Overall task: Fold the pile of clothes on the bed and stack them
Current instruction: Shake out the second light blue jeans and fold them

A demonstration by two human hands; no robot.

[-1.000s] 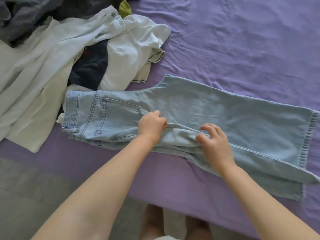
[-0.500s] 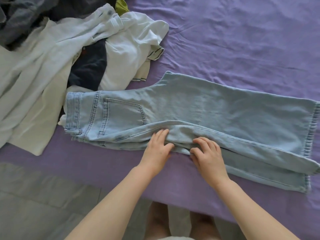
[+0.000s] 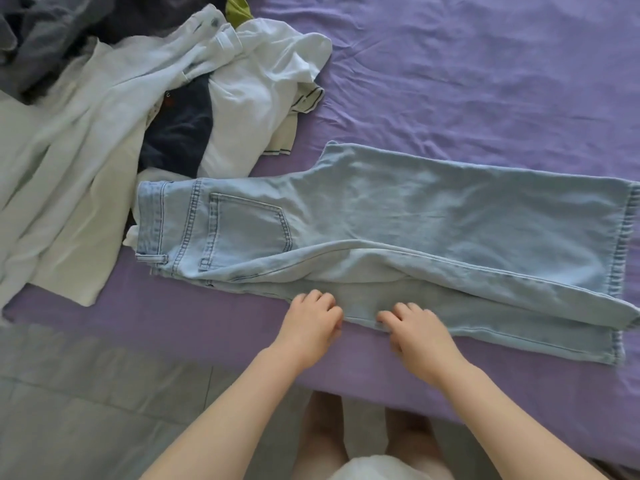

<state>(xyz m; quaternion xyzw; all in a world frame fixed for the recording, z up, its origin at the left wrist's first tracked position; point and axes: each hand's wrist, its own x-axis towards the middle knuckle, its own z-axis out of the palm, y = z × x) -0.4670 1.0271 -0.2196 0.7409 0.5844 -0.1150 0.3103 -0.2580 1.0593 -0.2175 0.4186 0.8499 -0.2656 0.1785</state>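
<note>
Jeans [image 3: 398, 216] lengthwise across bed [image 3: 485, 81], waistband left, hems right, seemingly halved.

Light-blue jeans [image 3: 398, 216]; purple sheet [image 3: 467, 81]; white shirt [image 3: 256, 98]; navy garment [image 3: 180, 133]; lime-green scrap [image 3: 237, 8].

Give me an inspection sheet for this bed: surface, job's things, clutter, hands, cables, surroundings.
Surface: purple sheet, creased, covering the bed.
Job's things: light blue jeans lie flat, waistband to the left, hems to the right, one leg over the other but not lined up. An unfolded pile of clothes sits at the left: white, pale, navy, grey and green pieces.
Clutter: nothing seen.
Hands: left hand and right hand, fingers curled, at the near edge of the lower leg; whether they pinch it is unclear.
Cables: nothing seen.
Surroundings: grey floor below the bed edge.
</note>
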